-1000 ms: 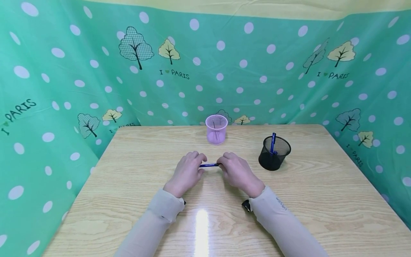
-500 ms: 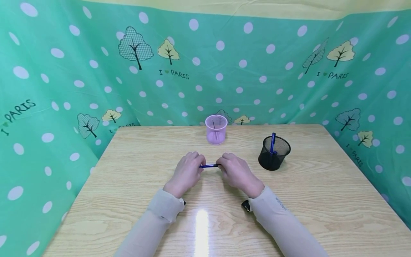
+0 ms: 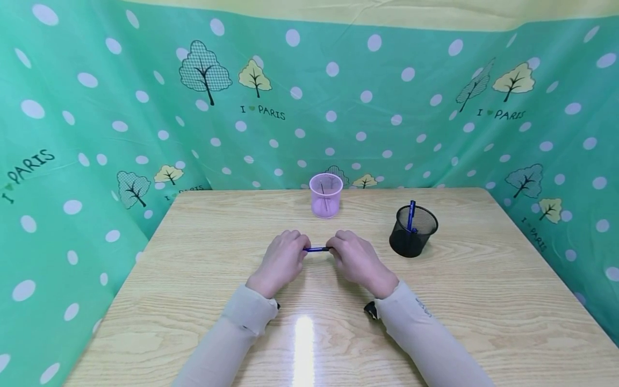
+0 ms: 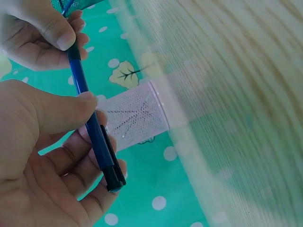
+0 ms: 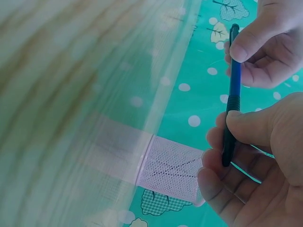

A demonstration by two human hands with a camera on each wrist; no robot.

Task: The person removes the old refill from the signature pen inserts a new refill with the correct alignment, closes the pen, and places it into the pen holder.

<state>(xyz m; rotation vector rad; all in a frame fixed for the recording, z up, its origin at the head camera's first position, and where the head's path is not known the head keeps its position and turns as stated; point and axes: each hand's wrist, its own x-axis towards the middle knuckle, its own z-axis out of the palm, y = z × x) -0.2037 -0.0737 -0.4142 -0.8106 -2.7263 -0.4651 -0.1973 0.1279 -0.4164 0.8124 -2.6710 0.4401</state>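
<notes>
My sleeves [image 3: 220, 344] are running off the bottom edge, and beyond them my left hand [image 3: 284, 260] is pinching a blue pen [image 3: 316, 249] near its clip end and my right hand [image 3: 356, 262] near its black grip, the two hands sitting apart over the table [image 3: 169, 301] and hiding both pen ends from the head view. To the right, a black cup [image 3: 405, 246] is holding another pen [image 3: 411, 215], its lower part obscured. Farther back, a purple cup [image 3: 318, 207] is showing a thin dark line that I cannot identify, before the cloth [image 3: 271, 129].
</notes>
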